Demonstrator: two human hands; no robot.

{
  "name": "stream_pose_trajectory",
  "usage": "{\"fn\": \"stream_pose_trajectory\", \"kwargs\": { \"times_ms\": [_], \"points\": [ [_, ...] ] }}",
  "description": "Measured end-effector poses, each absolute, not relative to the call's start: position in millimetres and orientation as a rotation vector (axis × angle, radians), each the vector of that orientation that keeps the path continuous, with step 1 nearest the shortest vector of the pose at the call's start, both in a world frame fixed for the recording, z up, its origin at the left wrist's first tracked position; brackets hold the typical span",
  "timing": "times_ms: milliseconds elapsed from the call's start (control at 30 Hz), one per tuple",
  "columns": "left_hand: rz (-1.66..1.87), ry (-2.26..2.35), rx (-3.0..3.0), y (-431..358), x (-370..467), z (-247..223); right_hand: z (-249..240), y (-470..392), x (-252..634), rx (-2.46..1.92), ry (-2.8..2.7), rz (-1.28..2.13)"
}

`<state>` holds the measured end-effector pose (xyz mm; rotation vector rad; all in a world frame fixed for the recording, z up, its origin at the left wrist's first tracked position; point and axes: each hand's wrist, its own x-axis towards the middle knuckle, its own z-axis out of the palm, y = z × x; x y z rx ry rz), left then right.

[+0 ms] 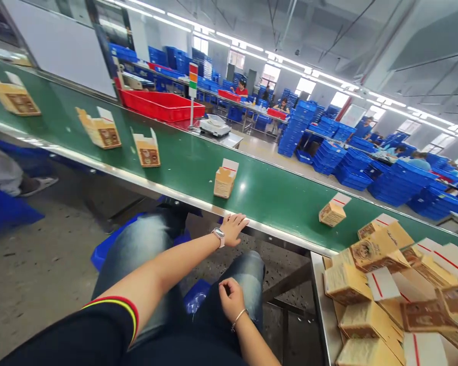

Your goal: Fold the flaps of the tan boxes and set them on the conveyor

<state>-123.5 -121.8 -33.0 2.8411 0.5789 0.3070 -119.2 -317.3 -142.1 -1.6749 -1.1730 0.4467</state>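
Observation:
My left hand [233,230], with a watch on its wrist, rests flat on the metal edge [198,204] of the green conveyor belt, fingers stretched out. Just beyond its fingertips a small brown carton [224,182] stands on the belt with its white flap up, apart from the hand. My right hand [232,302], with a bracelet at the wrist, lies over my thigh. Its fingers are curled in with the thumb against them, and nothing shows in them. Farther right, another open-topped carton [332,213] stands tilted in view on the belt.
More open cartons [147,150] stand along the belt [187,157] to the left. At right, a heap of cartons [366,315] covers a side table. Across the belt are a red tray [162,105], a scale [215,125] and stacks of blue crates [298,124]. Other people sit farther back.

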Motion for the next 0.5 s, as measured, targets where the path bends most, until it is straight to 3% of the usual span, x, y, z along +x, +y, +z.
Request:
{"fn": "stream_pose_trajectory", "kwargs": {
  "times_ms": [367,500],
  "points": [
    [0.522,0.359,2.620,-127,-122,-26,-120,-321,-118,-1.619,-1.323,0.340],
    [0.931,0.270,2.388,-107,-144,-17,-101,-321,-101,-1.544,-1.232,0.227]
  ]
}}
